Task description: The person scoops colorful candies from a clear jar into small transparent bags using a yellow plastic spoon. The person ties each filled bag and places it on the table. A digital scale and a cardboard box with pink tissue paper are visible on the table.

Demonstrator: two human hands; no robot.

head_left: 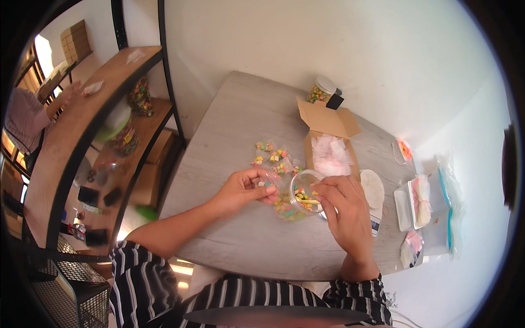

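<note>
My left hand [250,187] pinches a small clear plastic bag [268,180] with a few colourful pieces in it. At the mouth of a clear plastic jar [293,186], my right hand [344,209] has its fingers around a yellow scoop or spoon [307,201]. The jar lies tilted, with small multicoloured pieces, seemingly candies, inside. Several filled small bags [279,155] lie just beyond the jar. An open cardboard box [324,110] of empty-looking clear bags [330,156] stands behind my right hand. A white kitchen scale [372,186] is partly hidden by that hand.
A lidded jar of coloured pieces [322,89] stands by the wall. White plastic baskets [404,207] and more bags [410,248] are at the table's right edge. Wooden shelving [102,94] holds jars and bags at left; another person's arm [57,104] reaches over its top board.
</note>
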